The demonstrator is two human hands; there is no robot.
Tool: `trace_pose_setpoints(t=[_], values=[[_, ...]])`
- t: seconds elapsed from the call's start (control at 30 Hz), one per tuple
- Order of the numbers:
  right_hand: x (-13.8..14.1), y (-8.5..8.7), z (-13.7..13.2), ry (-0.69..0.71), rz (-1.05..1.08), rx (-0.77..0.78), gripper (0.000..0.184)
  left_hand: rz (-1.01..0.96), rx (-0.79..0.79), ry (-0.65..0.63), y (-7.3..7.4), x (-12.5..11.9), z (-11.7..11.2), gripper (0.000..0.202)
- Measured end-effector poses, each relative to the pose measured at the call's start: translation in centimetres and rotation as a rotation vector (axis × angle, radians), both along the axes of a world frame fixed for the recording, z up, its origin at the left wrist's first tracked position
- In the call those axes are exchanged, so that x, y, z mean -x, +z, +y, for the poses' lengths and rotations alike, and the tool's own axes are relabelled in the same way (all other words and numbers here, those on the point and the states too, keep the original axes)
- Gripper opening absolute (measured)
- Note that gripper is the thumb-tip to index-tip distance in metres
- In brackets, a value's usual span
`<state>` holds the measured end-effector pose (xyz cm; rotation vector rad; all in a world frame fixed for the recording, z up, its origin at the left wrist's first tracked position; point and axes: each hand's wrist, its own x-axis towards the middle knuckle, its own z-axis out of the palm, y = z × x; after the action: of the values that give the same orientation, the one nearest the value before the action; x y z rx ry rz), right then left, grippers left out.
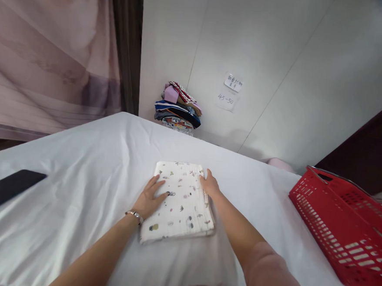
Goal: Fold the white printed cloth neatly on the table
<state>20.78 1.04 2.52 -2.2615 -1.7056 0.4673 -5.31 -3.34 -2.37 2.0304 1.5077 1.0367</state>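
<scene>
A folded white cloth with small printed figures [182, 203] lies on the white sheet in the middle of the table. My left hand [149, 197] rests flat on the cloth's left edge, fingers spread, a bracelet on the wrist. Against the cloth's upper right corner sits my right hand [210, 184], fingers curled over the edge. Neither hand lifts the cloth.
A red plastic basket [345, 232] stands at the right. A dark flat object [4, 189] lies at the left edge. A stack of folded coloured clothes [178, 107] sits at the far corner by the wall, under two paper notes [230, 91]. White sheet [87, 175] covers the table.
</scene>
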Motion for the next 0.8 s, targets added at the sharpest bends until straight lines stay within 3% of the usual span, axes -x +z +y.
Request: trace_pose_setpoints(t=[0.23, 0.43, 0.8], values=[[0.0, -0.9, 0.3, 0.006, 0.0, -0.028, 0.048, 0.013, 0.023, -0.018, -0.1, 0.0, 0.0, 0.045], [-0.8, -0.5, -0.8, 0.008, 0.032, -0.021, 0.059, -0.027, 0.03, -0.019, 0.4, -0.1, -0.1, 0.043], [-1.2, 0.3, -10.4, 0.109, 0.1, -0.042, 0.068, -0.021, 0.088, -0.036, 0.7, -0.1, 0.2, 0.048]])
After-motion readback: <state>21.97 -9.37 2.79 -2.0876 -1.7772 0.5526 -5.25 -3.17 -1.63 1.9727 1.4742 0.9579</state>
